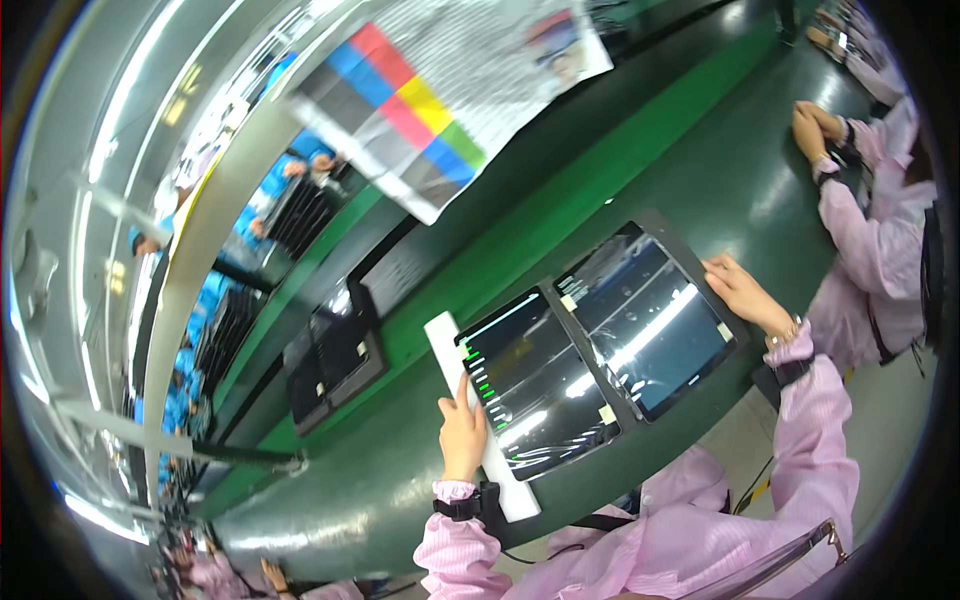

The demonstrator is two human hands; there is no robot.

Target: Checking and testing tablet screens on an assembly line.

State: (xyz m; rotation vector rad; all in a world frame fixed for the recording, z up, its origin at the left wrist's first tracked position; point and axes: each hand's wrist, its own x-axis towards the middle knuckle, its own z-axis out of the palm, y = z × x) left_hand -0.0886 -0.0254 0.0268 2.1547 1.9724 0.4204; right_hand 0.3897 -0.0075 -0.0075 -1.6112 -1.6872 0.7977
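Two dark glossy tablet-like panels lie side by side on a green worktable [640, 160]. My left hand [462, 432] rests flat on a long white strip [450, 350] along the left edge of the left panel [535, 385], fingers pointing away from me. My right hand [742, 292] touches the far right edge of the right panel [650, 320], which sits in a dark tray. Small pale tabs stick to the panels' corners. Both sleeves are pink, with black wrist straps.
A dark tray [335, 365] lies on the table further left. A large printed sheet with a colour chart [420, 110] hangs above the table. Another person in pink [870, 230] sits at the right, hands [815, 130] on the table. Workers in blue stand beyond at the left.
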